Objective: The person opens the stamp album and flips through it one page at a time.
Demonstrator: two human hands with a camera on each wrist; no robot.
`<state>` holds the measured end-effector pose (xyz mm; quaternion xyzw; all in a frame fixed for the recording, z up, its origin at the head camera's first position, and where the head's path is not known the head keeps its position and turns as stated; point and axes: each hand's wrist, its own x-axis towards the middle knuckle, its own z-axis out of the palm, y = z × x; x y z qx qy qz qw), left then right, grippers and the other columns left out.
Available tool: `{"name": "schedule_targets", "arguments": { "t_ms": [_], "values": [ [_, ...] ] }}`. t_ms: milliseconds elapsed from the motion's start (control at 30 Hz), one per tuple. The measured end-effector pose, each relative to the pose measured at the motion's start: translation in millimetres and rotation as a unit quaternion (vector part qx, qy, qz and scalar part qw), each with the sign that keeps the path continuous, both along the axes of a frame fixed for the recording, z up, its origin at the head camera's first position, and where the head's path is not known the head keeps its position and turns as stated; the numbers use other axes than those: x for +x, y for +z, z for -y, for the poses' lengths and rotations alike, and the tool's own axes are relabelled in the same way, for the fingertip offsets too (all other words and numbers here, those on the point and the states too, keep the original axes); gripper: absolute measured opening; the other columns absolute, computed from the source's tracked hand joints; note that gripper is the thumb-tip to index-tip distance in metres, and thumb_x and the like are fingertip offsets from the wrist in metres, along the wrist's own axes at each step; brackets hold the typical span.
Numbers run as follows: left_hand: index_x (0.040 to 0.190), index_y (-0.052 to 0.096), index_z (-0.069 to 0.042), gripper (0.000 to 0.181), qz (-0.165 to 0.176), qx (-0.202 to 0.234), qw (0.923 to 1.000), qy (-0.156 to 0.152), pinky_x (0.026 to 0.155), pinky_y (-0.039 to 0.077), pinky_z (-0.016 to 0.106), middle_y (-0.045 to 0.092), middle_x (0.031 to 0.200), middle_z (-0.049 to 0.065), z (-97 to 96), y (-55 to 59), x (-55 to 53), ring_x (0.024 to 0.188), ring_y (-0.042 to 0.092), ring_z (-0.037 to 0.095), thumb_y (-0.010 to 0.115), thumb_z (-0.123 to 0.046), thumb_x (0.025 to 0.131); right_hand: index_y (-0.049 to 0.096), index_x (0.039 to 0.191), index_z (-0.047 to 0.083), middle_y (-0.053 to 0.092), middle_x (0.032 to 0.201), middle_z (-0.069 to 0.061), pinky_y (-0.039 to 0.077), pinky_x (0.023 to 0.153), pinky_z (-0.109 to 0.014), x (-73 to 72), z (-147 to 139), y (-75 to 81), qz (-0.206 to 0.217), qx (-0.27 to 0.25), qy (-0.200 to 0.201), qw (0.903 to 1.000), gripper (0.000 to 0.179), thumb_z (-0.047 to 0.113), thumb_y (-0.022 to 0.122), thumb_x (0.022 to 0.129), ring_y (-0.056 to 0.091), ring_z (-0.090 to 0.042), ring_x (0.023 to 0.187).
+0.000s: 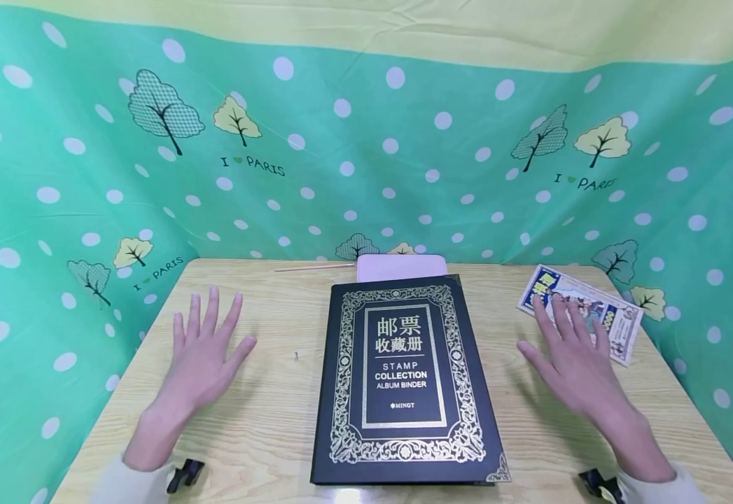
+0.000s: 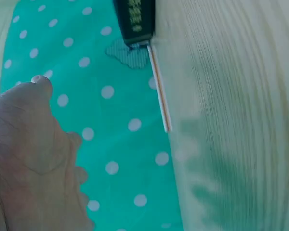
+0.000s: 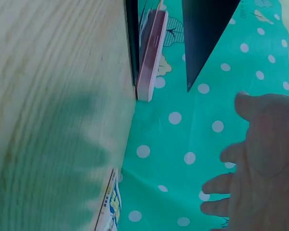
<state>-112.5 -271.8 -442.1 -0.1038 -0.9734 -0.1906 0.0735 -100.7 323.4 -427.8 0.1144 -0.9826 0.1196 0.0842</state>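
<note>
A black stamp album (image 1: 404,416) with gold ornament lies in the middle of the table, between my two hands. From the right wrist view, its front cover (image 3: 204,36) stands some way off the back cover along that side. My left hand (image 1: 199,367) hovers left of the album with fingers spread and holds nothing. My right hand (image 1: 574,371) hovers on the other side, fingers also spread, holding nothing. Beyond its fingertips lies a colourful printed paper slip (image 1: 624,332), partly hidden by that hand. The left wrist view shows the album's spine (image 2: 136,19) with gold lettering.
A pale pink flat box (image 1: 401,267) sits behind the album, partly covered by it. A thin stick (image 1: 312,267) lies along the table's back edge. A green dotted cloth (image 1: 391,168) hangs around the back and sides of the wooden table (image 1: 265,420).
</note>
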Motion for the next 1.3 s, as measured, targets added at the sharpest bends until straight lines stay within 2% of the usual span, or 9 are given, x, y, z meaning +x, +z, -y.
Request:
{"name": "schedule_targets", "arguments": {
  "t_ms": [133,300,533,567,667,800,1000,1167,1300],
  "values": [
    [0.179,0.013,-0.012,0.078,-0.009,0.011,0.9998,-0.016,0.129,-0.018,0.068,-0.007,0.182,0.028,-13.5,3.3,7.0,0.167,-0.017,0.051,0.045,-0.048,0.118,0.009,0.179,0.01,0.025,0.177,-0.03,-0.013,0.13,-0.07,-0.1,5.5,1.1,-0.024,-0.032,0.023,0.9989,0.081,0.041,0.051,0.117,0.02,-0.057,0.163],
    [0.179,0.014,-0.009,0.079,-0.026,0.019,0.9983,-0.048,0.133,-0.013,0.061,-0.007,0.183,0.026,-35.0,8.5,15.4,0.168,-0.011,0.051,0.053,-0.039,0.117,0.022,0.177,0.006,0.046,0.166,-0.032,-0.005,0.133,-0.067,2.8,20.2,3.7,-0.046,-0.079,0.061,0.9939,0.079,0.027,0.064,0.113,0.042,-0.057,0.151],
    [0.178,0.017,-0.009,0.081,-0.029,0.034,0.9929,-0.11,0.136,-0.008,0.047,0.002,0.185,0.017,-72.7,5.7,28.9,0.169,0.003,0.047,0.058,-0.04,0.115,0.033,0.171,-0.002,0.069,0.146,-0.023,0.01,0.136,-0.058,9.0,44.8,5.9,-0.026,-0.15,0.11,0.9822,0.068,0.013,0.063,0.112,0.063,-0.052,0.136],
    [0.178,0.018,-0.009,0.081,-0.028,0.036,0.9922,-0.116,0.136,-0.006,0.045,0.004,0.185,0.017,-77.1,4.5,30.6,0.169,0.005,0.047,0.058,-0.04,0.114,0.034,0.171,-0.003,0.07,0.144,-0.022,0.012,0.135,-0.059,9.9,47.8,5.8,-0.016,-0.158,0.112,0.981,0.066,0.013,0.062,0.113,0.063,-0.052,0.136],
    [0.178,0.021,-0.01,0.081,-0.022,0.045,0.9906,-0.127,0.137,0.003,0.047,0.011,0.184,0.015,-88.3,1.0,34.9,0.168,0.015,0.045,0.061,-0.039,0.114,0.034,0.172,-0.001,0.071,0.145,-0.02,0.017,0.131,-0.07,13.4,54.2,5.8,0.026,-0.181,0.102,0.9779,0.064,0.018,0.059,0.116,0.049,-0.058,0.148],
    [0.178,0.025,-0.012,0.081,-0.004,0.056,0.9887,-0.139,0.132,0.024,0.058,0.02,0.183,0.013,-98.5,-1.8,40.4,0.166,0.027,0.042,0.064,-0.039,0.112,0.033,0.174,0.006,0.069,0.149,-0.018,0.019,0.12,-0.085,17.4,58.5,5.7,0.07,-0.21,0.085,0.9715,0.064,0.023,0.057,0.117,0.027,-0.067,0.155],
    [0.174,0.035,-0.008,0.078,-0.002,0.05,0.9844,-0.168,0.125,0.036,0.061,0.035,0.178,0.016,-112.0,-1.9,49.0,0.16,0.041,0.042,0.066,-0.042,0.111,0.033,0.176,0.018,0.069,0.151,-0.01,0.021,0.115,-0.089,20.5,60.5,8.9,0.071,-0.254,0.086,0.9608,0.066,0.019,0.059,0.116,0.031,-0.064,0.154],
    [0.172,0.041,-0.013,0.079,0.001,0.056,0.9755,-0.213,0.124,0.039,0.061,0.042,0.175,0.012,-130.8,2.4,64.2,0.159,0.044,0.038,0.066,-0.053,0.109,0.035,0.175,0.024,0.068,0.153,-0.009,0.026,0.114,-0.087,21.2,62.1,10.9,0.046,-0.293,0.107,0.9491,0.067,0.013,0.06,0.114,0.039,-0.054,0.155],
    [0.171,0.046,-0.021,0.08,-0.009,0.068,0.9662,-0.249,0.12,0.046,0.06,0.045,0.174,0.003,-148.1,7.9,73.9,0.159,0.045,0.031,0.067,-0.063,0.106,0.034,0.175,0.031,0.066,0.156,-0.008,0.028,0.116,-0.084,20.9,63.7,12.3,0.035,-0.317,0.119,0.9403,0.07,0.007,0.059,0.114,0.04,-0.023,0.16]
  ]
}}
